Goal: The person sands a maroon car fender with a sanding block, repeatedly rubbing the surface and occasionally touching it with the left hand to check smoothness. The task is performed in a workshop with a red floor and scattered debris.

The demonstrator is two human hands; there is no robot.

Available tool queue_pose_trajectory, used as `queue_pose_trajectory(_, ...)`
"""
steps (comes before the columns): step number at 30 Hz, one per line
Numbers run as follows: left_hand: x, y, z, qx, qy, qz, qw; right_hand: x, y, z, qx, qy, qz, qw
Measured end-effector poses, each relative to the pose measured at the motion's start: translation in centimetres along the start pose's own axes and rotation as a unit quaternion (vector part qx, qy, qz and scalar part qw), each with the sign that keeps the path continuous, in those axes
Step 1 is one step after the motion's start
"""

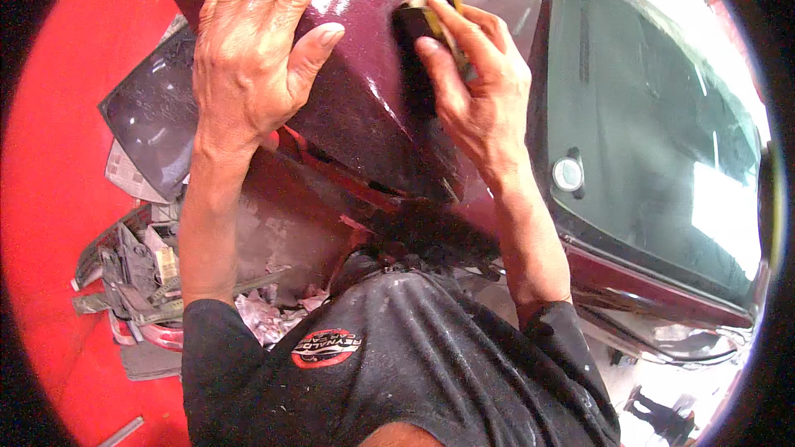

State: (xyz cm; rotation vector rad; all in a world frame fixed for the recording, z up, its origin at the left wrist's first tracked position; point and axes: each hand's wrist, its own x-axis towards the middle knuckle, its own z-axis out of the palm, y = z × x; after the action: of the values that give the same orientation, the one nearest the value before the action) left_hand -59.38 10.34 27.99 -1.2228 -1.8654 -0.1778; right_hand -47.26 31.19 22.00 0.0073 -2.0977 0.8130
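Observation:
A glossy maroon car hood fills the upper middle, with pale dusty patches near its top. My right hand is closed round a dark, yellow-edged sanding block, which lies against the hood near the windshield side. Fingers stretched out and thumb apart, my left hand is over the left part of the hood and holds nothing. Whether its palm touches the paint cannot be made out.
The car's windshield, with a round sticker, takes up the right side. At left, a dark panel leans beside a pile of loose car parts by a red surface. Crumpled paper lies low near my left arm.

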Motion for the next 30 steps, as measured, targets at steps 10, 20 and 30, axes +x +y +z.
queue_pose_trajectory(10,0.3,6.1,0.6,0.015,-0.152,0.046,0.987,-5.8,2.7,-3.4,0.023,0.087,0.101,0.991)
queue_pose_trajectory(20,-2.1,13.4,2.2,-0.085,-0.236,0.099,0.963,-5.1,2.8,-3.5,0.096,0.056,0.071,0.991)
queue_pose_trajectory(30,0.7,2.6,-0.5,0.081,-0.093,0.044,0.991,-3.5,1.0,-2.6,0.073,0.000,0.071,0.995)
